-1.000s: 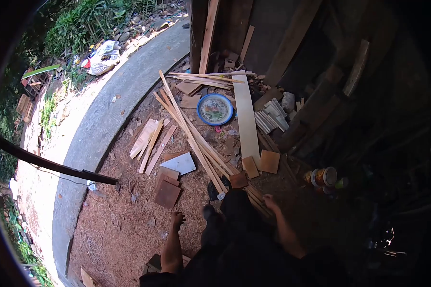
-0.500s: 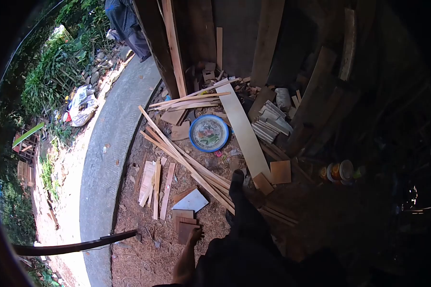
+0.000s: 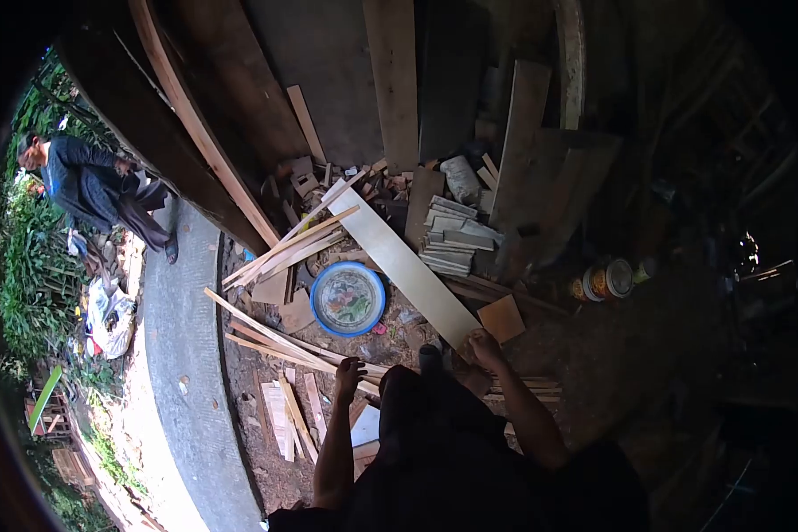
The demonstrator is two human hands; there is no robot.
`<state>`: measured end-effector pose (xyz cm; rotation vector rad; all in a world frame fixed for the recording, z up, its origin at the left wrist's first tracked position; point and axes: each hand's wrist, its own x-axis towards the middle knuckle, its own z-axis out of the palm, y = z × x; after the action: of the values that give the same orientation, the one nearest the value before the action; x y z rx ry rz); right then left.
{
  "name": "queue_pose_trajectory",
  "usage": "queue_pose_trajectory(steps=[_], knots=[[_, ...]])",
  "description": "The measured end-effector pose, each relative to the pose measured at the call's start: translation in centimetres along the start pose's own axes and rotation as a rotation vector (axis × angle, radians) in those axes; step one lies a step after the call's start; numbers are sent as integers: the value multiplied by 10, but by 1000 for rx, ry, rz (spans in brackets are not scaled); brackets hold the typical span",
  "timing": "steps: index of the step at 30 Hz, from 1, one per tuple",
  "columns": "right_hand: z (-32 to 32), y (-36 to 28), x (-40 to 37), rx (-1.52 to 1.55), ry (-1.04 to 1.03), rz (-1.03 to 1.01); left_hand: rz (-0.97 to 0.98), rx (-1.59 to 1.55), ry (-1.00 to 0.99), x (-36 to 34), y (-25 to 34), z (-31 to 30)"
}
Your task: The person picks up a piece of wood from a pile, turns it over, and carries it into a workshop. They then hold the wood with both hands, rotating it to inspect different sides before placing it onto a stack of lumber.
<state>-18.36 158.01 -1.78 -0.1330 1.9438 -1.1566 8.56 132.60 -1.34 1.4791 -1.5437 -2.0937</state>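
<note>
So from the head view, our right hand (image 3: 484,349) is down at the near end of the long pale board (image 3: 404,263), fingers bunched together and pinching it by the corner. Can't really tell where the thumb sits, it's pretty dark there. The board lies at a slant in front of us, its far end up by the pile of wood scraps (image 3: 387,183), with the round blue-rimmed tray (image 3: 348,299) just to the left of it.

Our left hand (image 3: 350,376) is over by the near ends of the long thin strips (image 3: 270,335), fingers loosely curled with a bit of a gap between them and nothing in them that we can see. Can't say for sure if it's touching the strips or only above them.

More strips (image 3: 303,244) lie in a messy bunch behind the tray. Right of the board there's a stack of short slats (image 3: 452,239) and, closer to our right hand, a square brown tile (image 3: 502,319). A white piece (image 3: 364,426) is below our left hand, partly hidden by our leg. Some tins (image 3: 608,279) are off to the right in the shade, and another person (image 3: 93,182) is over on the far left, by the concrete path (image 3: 186,355).
</note>
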Motion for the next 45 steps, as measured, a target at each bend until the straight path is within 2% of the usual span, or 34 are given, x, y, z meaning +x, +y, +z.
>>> queue_pose_trajectory(steps=[2,3,4,5,7,8,10,12,13,14,16,17,18,19,20,22,24,26,28,30,32,34,35,36,37,38,39,40,42,44,45], knots=[[-4,-40,-16,-186,9,182,34,74,-55,24,25,11],[-2,-27,-6,-185,3,188,18,103,-72,35,26,13],[-1,-9,-5,-101,45,303,1,133,-90,45,27,14],[-2,10,-5,-17,92,419,-55,178,-98,53,24,14],[-8,13,-22,80,22,526,-149,209,-167,80,-9,-1],[-8,33,-27,81,55,571,-208,247,-207,93,-29,-13],[-1,68,-39,87,156,674,-312,511,-260,99,-26,-27],[6,66,-49,128,283,758,-486,538,-274,123,-49,-48],[12,63,-44,142,306,777,-425,549,-352,136,-50,-60],[20,75,-44,144,308,784,131,985,-715,174,-93,-90],[21,95,-39,118,290,793,-479,722,-344,184,-32,-60],[24,71,-29,175,313,848,80,1011,-528,214,-39,-66],[26,78,-12,115,205,844,676,1244,-684,238,-34,-68],[30,88,14,35,178,818,253,976,-501,258,-38,-60],[38,95,33,-41,145,802,-160,695,-307,269,-11,-40],[42,58,84,-72,158,594,-239,547,-342,299,32,-2],[54,63,144,-13,178,536,-163,619,-387,353,11,11],[71,138,211,-71,126,381,313,842,-403,414,-25,28],[78,155,281,-67,109,353,362,931,-372,460,-33,67],[77,162,344,21,90,407,315,1083,-402,518,-70,97],[76,198,400,-15,172,370,314,980,-474,574,-111,132],[73,255,458,-226,274,334,370,1006,-402,601,-114,182],[67,266,479,-398,346,112,457,990,-372,621,-131,199],[62,270,500,-393,401,163,504,928,-330,642,-150,216],[51,269,525,-539,305,270,519,904,-288,659,-162,231],[50,279,538,-546,474,132,505,835,-232,666,-161,250],[43,281,553,-568,540,23,427,882,-199,672,-158,265],[37,282,568,-590,603,-88,392,938,-169,694,-180,271],[26,295,597,-510,589,73,136,1029,-114,694,-177,291],[24,298,613,-502,570,77,-10,1110,-77,698,-181,302],[24,296,615,-497,549,68,-8,1114,-82,698,-180,304]])
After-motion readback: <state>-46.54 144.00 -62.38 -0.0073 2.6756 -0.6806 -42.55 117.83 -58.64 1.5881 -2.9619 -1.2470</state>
